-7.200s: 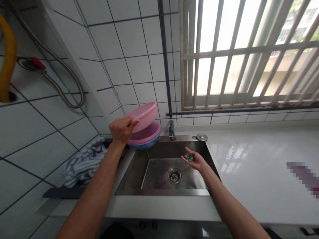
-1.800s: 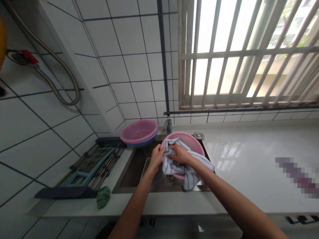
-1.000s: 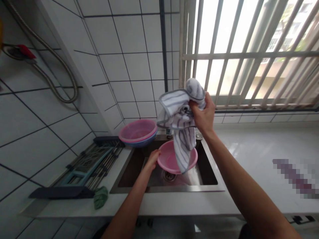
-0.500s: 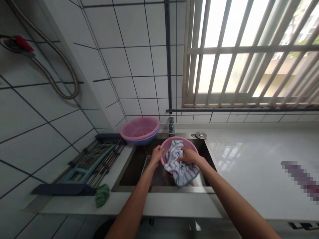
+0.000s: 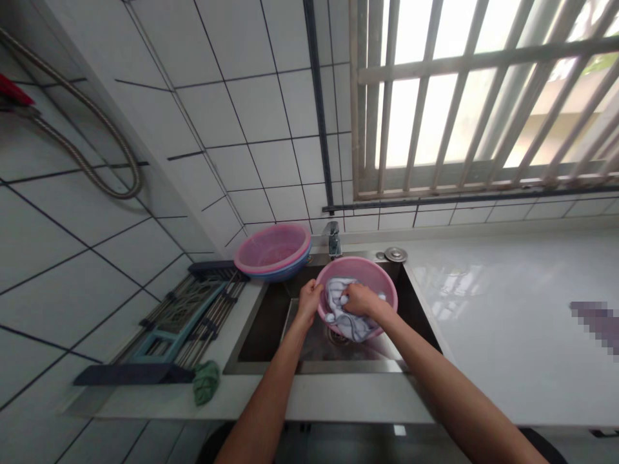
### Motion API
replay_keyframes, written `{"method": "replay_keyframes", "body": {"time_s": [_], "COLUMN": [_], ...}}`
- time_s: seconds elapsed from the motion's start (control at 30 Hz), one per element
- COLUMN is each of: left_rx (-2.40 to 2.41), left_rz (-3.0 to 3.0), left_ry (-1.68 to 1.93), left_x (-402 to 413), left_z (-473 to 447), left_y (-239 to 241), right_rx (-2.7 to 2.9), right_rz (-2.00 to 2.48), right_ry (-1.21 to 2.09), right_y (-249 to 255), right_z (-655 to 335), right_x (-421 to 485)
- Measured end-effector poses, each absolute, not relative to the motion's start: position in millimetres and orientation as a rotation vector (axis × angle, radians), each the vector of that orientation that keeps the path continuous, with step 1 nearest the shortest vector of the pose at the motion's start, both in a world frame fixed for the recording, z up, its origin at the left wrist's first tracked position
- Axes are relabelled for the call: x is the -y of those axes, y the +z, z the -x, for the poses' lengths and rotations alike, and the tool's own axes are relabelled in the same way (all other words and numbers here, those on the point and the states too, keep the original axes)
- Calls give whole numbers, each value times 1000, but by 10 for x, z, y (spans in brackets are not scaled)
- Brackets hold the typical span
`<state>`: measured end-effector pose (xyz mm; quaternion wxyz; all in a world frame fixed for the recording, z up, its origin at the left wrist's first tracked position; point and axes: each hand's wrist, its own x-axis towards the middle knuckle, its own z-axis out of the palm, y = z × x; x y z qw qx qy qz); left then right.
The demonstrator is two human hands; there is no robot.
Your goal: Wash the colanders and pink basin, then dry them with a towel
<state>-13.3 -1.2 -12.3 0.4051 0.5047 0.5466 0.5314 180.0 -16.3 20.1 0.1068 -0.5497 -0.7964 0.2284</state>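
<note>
A pink plastic basin (image 5: pixel 374 276) is held tilted over the steel sink (image 5: pixel 271 325). My left hand (image 5: pixel 309 300) grips its left rim. Inside the basin, my right hand (image 5: pixel 358 299) is closed on a bunched white towel with grey stripes (image 5: pixel 341 309). Part of the towel spills over the basin's lower edge.
A pink basin stacked in a blue one (image 5: pixel 273 251) stands left of the tap (image 5: pixel 333 238). A folding drying rack (image 5: pixel 178 316) lies on the left, with a green scrub pad (image 5: pixel 206 381) at the counter's front edge. White counter (image 5: pixel 503 322) extends right under a barred window.
A second ago my right hand held the towel high above the basin; it has come down and now presses the towel inside the basin, which my left hand has tilted up.
</note>
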Motion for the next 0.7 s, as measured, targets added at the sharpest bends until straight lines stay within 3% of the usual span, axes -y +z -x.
{"method": "replay_keyframes", "body": {"time_s": [0.1,0.37,0.57,0.7], "left_rx": [-1398,-1397,-1323,-1296], "left_rz": [-1327,-1357,-1368,-1352], "left_ry": [1277,1258,1211,1206], "left_x": [-5,-25,77,179], "left_z": [141,231,215,145], "left_y": [-137,-94,-12,151], "right_rx": [2184,1773,2066,2163], "right_rz": [1931,1513,1325,1425], "right_ry": [608,554,800,731], "right_y": [187,277,185,147], "right_z": [-1969,-2233,-2289,-2129], "right_x": [165,42,49,184]}}
